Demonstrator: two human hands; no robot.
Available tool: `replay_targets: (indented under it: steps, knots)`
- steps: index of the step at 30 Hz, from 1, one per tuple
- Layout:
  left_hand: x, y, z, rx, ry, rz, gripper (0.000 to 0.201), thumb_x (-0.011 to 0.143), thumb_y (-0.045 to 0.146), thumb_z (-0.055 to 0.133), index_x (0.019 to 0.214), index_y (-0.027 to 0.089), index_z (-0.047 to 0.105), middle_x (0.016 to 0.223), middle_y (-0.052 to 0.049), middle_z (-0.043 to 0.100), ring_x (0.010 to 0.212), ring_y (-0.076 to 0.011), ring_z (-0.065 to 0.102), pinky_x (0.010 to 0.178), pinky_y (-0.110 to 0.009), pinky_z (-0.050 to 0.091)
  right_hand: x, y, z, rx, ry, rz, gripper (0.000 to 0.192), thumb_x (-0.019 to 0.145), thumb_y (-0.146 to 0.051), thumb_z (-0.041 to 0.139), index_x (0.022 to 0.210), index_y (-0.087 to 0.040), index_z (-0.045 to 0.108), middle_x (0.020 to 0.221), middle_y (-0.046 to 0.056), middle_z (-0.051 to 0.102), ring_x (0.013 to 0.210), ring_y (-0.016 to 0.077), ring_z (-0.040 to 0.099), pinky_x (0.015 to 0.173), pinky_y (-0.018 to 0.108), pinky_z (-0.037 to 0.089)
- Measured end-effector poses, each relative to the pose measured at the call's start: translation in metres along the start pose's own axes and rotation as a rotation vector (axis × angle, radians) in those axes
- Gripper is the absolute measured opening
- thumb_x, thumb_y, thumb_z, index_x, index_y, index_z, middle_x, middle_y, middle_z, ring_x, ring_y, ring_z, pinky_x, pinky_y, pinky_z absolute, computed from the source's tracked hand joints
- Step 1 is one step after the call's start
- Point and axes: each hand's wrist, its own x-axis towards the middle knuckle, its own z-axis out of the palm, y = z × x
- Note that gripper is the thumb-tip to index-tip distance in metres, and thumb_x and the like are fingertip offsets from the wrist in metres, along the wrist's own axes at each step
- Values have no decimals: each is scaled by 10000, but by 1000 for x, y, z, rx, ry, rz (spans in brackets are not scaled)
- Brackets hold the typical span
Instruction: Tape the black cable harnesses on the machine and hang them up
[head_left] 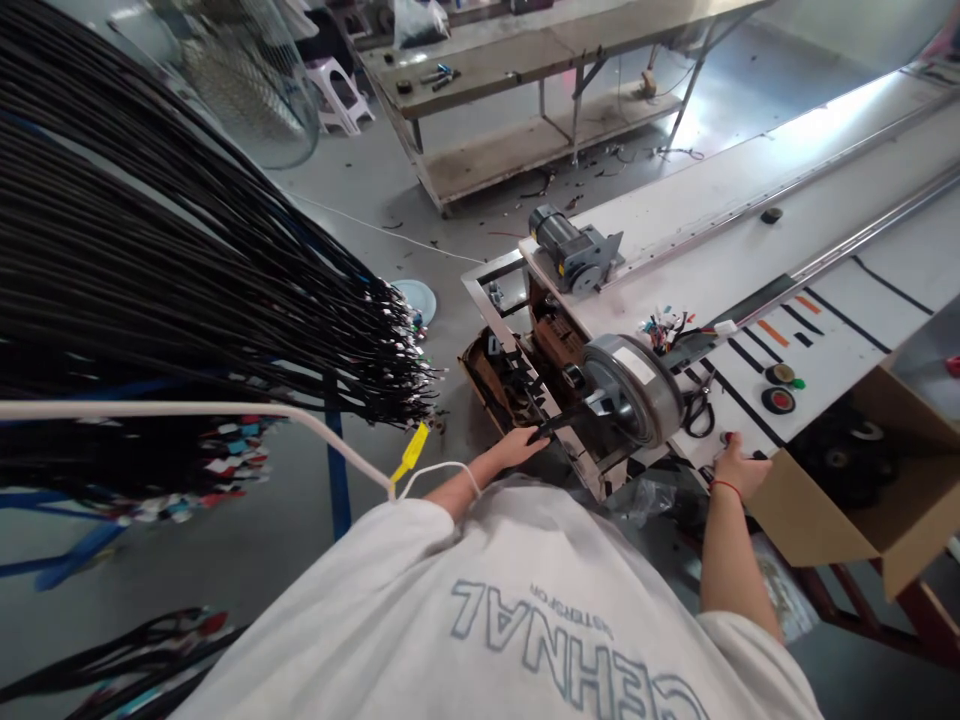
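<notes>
My left hand [521,447] reaches to the table's left end, its fingers closed round a dark cable-like length [553,424] that runs toward a large round wheel [634,388]. What exactly the dark length is, I cannot make out. At the front edge of the white table, my right hand [739,470] has one digit on a small red button [727,437], with its other fingers apart and nothing held. Black-handled scissors [700,412] lie just beyond that hand. Beside them are two tape rolls, one with a red core [778,400], one with a tan core [780,374].
A grey motor [574,250] sits on the white table [697,230]. An open cardboard box [817,515] with black rolls stands at right. Many black cables [225,240] hang at left near a fan [247,85]. A workbench [525,75] stands behind.
</notes>
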Motion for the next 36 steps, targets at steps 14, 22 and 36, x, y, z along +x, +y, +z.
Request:
replay_targets:
  steps: [14,22,36]
  knots:
    - [-11,35,-4,16,78,23,351,909,461,479,956,143,621,859,-56,676,776,-181,603,734,-276,464,5,4,4,-1,-13,-11,627,759,-576,633,1163,-130,454,1236,274,536,1188,404,515,997,528,408]
    - [14,59,1,27,162,43,235,871,332,536,975,151,644,895,-65,705,814,-194,628,774,-294,471,-1,0,-2,23,-19,-7,625,759,-562,646,1178,-142,450,1244,261,532,1192,394,513,994,513,416]
    - [23,6,1,131,-187,24,190,793,301,573,887,157,654,866,-58,691,794,-201,636,758,-282,476,-4,-1,-1,-8,-24,-10,640,843,-628,479,1215,-108,440,1284,295,489,1198,423,491,990,574,386]
